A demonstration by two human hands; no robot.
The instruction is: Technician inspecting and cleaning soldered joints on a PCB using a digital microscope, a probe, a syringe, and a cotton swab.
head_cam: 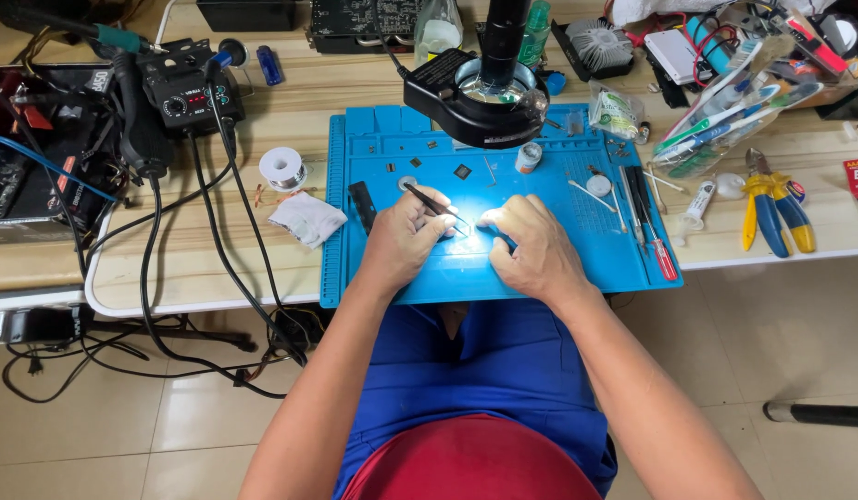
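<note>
Both forearms extend over the blue work mat (pixel 373 268). Left hand (pixel 403 243) fingers are closed around black tweezers (pixel 435 206), tips angled toward the right fingertips. Right hand (pixel 531 248) fingers are curled, pressing something too small to identify in the lit spot between both hands.

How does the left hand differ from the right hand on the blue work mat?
The left hand grips thin black tweezers; the right hand shows no tool. The left hand's thumb shows; the right hand's fingers curl under. Both rest on the blue silicone work mat, under the lamp's bright spot.
</note>
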